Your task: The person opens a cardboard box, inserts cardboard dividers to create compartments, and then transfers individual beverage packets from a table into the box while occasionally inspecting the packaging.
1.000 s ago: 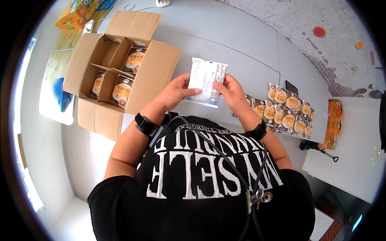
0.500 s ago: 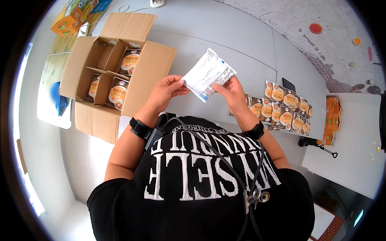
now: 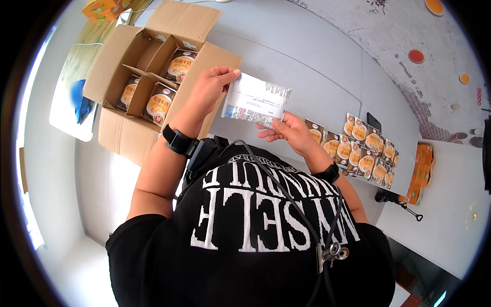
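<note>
Left hand (image 3: 212, 88), raised higher, pinches upper-left corner of white packet (image 3: 257, 100); right hand (image 3: 290, 132) pinches lower-right corner. Packet's print too small to read. Brown pouches (image 3: 365, 162), lettered labels showing, right of grip.

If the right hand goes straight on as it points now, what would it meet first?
The right hand would first meet the packet it holds; beyond that, probably the left hand, though depth is unclear.
</note>
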Action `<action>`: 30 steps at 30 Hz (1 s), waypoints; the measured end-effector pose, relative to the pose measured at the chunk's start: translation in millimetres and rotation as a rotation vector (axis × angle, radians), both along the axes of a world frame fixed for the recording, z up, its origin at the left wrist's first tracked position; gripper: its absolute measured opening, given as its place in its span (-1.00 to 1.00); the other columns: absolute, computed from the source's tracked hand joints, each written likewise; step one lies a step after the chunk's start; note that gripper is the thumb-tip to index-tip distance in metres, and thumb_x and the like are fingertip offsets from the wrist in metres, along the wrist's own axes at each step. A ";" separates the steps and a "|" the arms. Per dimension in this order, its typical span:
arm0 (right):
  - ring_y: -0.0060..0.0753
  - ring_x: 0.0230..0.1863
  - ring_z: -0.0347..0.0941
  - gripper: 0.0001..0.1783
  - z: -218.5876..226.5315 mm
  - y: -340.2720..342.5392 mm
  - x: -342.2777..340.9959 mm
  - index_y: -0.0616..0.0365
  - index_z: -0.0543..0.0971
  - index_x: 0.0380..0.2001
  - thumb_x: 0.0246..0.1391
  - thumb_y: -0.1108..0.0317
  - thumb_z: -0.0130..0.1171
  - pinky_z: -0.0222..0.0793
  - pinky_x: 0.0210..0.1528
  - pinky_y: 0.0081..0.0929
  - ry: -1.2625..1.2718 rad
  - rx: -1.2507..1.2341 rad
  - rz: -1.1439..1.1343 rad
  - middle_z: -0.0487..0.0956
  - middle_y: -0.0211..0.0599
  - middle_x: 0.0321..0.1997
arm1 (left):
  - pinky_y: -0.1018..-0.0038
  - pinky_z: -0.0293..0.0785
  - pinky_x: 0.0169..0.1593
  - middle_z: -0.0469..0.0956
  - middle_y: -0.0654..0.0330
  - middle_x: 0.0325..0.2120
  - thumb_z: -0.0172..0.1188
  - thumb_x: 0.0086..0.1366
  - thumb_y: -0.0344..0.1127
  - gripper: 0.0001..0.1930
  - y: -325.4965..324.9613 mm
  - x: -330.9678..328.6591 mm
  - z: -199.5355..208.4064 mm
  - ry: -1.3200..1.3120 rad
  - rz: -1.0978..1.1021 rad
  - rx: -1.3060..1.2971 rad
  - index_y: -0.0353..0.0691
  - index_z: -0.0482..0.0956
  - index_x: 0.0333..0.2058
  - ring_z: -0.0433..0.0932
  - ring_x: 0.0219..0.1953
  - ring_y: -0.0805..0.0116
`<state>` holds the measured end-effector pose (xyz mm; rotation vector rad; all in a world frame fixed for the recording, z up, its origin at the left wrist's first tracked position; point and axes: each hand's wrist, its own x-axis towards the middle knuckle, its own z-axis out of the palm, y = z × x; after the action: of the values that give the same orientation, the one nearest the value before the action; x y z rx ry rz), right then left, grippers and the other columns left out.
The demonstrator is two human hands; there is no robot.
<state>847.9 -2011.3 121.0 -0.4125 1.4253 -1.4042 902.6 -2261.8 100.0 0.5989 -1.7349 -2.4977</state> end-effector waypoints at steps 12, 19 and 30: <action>-0.29 -0.15 0.53 -0.65 -2.3 -0.6 0.4 0.26 0.34 -0.06 0.24 0.21 -0.10 0.44 -0.16 -0.48 0.014 0.001 0.025 0.55 -0.08 -0.12 | 0.65 0.27 -0.27 0.48 0.44 -0.52 0.09 0.26 -0.27 -0.85 -2.2 -2.5 5.3 -0.015 -0.026 -0.001 -0.16 0.57 -0.42 0.37 -0.45 0.66; -0.28 -0.16 0.54 -0.65 -2.6 -0.6 0.1 0.25 0.34 -0.04 0.24 0.21 -0.09 0.45 -0.20 -0.52 0.020 -0.005 0.022 0.54 -0.05 -0.12 | 0.65 0.26 -0.28 0.48 0.44 -0.53 0.09 0.25 -0.27 -0.85 -0.8 -3.3 6.8 -0.019 -0.006 0.005 -0.17 0.57 -0.42 0.36 -0.46 0.66; -0.26 -0.15 0.53 -0.64 4.3 -2.9 2.3 0.19 0.26 0.03 0.23 0.27 -0.08 0.47 -0.16 -0.47 -0.047 -0.046 -0.075 0.48 -0.10 -0.02 | 0.66 0.27 -0.29 0.48 0.43 -0.52 0.09 0.26 -0.25 -0.84 -2.0 -0.4 2.9 0.025 -0.007 0.062 -0.17 0.56 -0.39 0.36 -0.47 0.65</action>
<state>850.2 -2014.1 125.2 -0.3562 1.3853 -1.4995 902.1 -2263.8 102.9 0.5645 -1.6598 -2.5600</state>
